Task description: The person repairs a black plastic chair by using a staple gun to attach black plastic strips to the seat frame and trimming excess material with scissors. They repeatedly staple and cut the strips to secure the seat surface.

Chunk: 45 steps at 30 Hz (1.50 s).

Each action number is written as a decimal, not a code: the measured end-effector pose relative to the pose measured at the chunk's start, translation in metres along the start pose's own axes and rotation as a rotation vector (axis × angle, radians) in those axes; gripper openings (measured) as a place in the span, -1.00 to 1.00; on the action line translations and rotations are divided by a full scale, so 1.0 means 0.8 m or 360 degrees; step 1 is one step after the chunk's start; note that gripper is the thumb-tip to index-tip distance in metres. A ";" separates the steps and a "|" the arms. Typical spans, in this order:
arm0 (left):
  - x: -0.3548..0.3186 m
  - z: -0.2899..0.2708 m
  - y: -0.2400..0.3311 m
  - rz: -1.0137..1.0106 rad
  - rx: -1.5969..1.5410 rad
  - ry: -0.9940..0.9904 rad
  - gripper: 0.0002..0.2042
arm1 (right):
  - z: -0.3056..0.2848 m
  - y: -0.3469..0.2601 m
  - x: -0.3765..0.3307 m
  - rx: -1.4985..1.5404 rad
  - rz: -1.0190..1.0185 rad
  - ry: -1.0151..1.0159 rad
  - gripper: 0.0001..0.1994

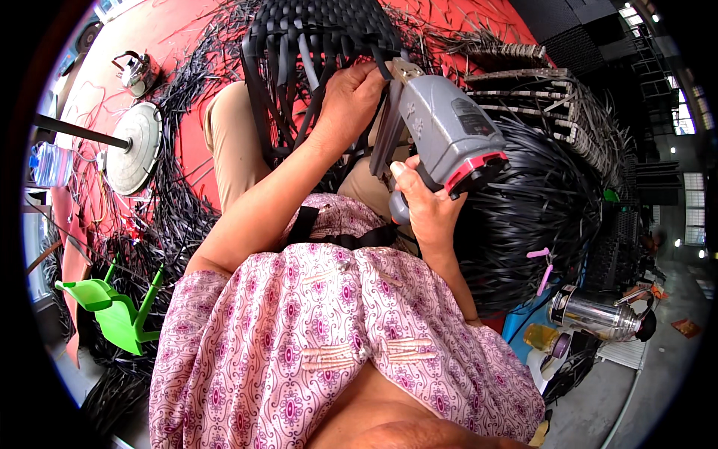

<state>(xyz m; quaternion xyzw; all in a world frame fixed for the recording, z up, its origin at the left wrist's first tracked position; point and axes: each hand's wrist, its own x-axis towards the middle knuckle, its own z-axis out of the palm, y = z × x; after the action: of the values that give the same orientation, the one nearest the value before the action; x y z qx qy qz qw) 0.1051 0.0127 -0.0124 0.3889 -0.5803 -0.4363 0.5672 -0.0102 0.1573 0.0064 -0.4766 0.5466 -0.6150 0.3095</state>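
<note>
A black woven piece [321,30] made of flat strips stands at the top middle, with loose strips [280,97] hanging from its lower edge between my knees. My left hand [350,105] is closed at the right end of that edge, pinching a black strip. My right hand [430,202] is wrapped round the handle of a grey and red staple gun [452,123]. The gun's nose meets the edge of the weave just right of my left fingers. Whether the nose presses on the strip is hard to make out.
A large bundle of black strips [535,209] lies at my right, below bundled greyish strips [531,82]. At left are a round pole base [138,150], a metal kettle [137,73] and a green plastic chair [123,310]. A clear flask [594,310] and a jar [540,338] are at lower right.
</note>
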 end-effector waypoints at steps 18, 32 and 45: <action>0.002 0.003 -0.016 0.0028 -0.0225 -0.0004 -0.77 | 0.012 0.000 0.006 -0.0120 -0.0037 -0.0024 -0.85; 0.005 -0.008 -0.014 -0.0094 -0.0170 -0.0143 -0.72 | -0.008 0.012 -0.001 -0.0564 -0.0505 -0.0142 -0.73; 0.006 -0.015 -0.008 -0.0028 -0.0048 -0.0277 -0.70 | -0.008 -0.008 0.019 -0.0576 -0.0513 -0.0270 -0.67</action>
<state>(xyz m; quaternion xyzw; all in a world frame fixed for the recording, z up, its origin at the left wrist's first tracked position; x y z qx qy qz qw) 0.1164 0.0050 -0.0171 0.3458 -0.6174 -0.4821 0.5166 -0.0207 0.1476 0.0170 -0.6551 0.5368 -0.5065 0.1618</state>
